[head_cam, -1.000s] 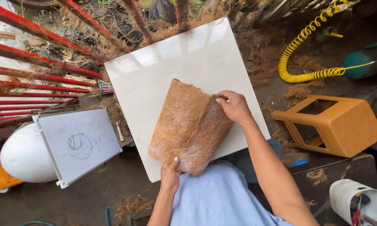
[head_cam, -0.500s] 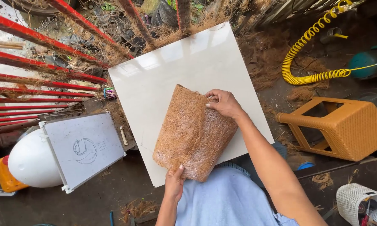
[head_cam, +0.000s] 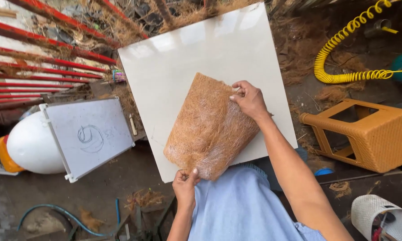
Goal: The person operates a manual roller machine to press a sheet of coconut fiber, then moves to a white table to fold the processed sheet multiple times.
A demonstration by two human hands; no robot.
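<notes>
- While a person in a pale blue shirt (head_cam: 245, 209) leans over a white square tabletop (head_cam: 187, 58), a brown coconut-fibre mat (head_cam: 210, 127) lies flat on its near half, its lower corner reaching the near edge.
- Pinched shut on the mat's near corner, the left hand (head_cam: 185, 183) grips the fibre between thumb and fingers just over the tabletop's edge.
- At the far right corner of the mat, the right hand (head_cam: 250, 100) is closed on the fibre edge, fingers curled over it; the two hands sit well apart, at opposite ends of the sheet.
- Loose and hairy in weave, the mat looks light and floppy, more like felt than board, and likely to shed strands or thin out if tugged hard; its edges and corners, where both hands now grip, look the soundest places to hold it.
- Left of the tabletop, a small whiteboard (head_cam: 87, 136) with a scribbled loop rests against a white rounded container (head_cam: 29, 145) with an orange end.
- Red metal bars (head_cam: 44, 76) run along the upper left, tangled with loose fibre.
- To the right, an orange plastic stool (head_cam: 370, 134) lies on its side near a coiled yellow hose (head_cam: 344, 53), and a white mesh basket (head_cam: 379, 216) stands at the lower right corner.
- Down on the dark ground (head_cam: 40, 209) at lower left, a thin blue hose (head_cam: 62, 216) curves past scraps of fibre.
</notes>
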